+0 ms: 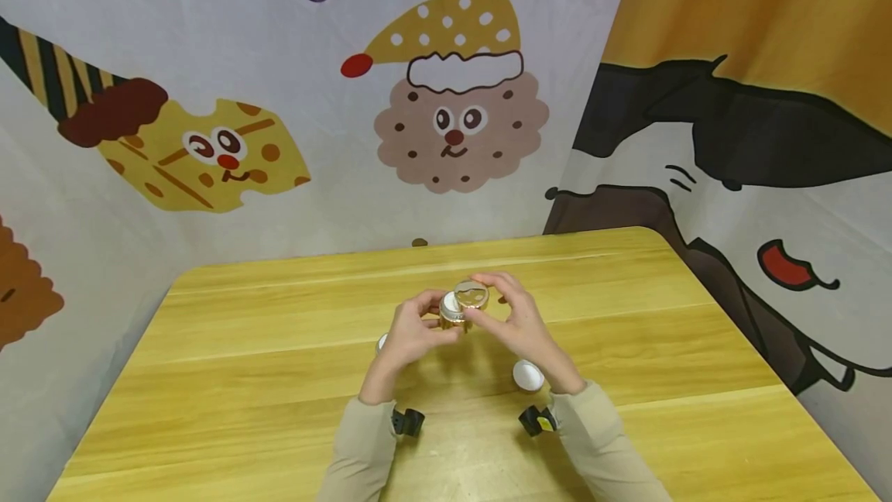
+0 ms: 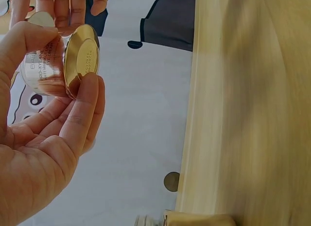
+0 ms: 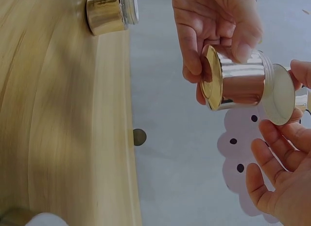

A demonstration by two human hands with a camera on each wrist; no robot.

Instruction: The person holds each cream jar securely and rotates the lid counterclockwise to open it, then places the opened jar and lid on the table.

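Note:
My left hand grips a small shiny gold cosmetic jar by its side and base, above the table. Fine print marks the jar's wall in the left wrist view, and its gold base faces that camera. The jar's mouth looks white in the head view. At its rim, my right hand pinches a round gold lid by the edge. The lid's pale underside shows in the right wrist view, tilted beside the jar's threaded neck. Whether lid and rim touch, I cannot tell.
A white round piece lies on the wooden table below my right wrist. Another white piece shows partly behind my left hand. A second gold jar stands on the table. A cartoon-printed cloth hangs behind.

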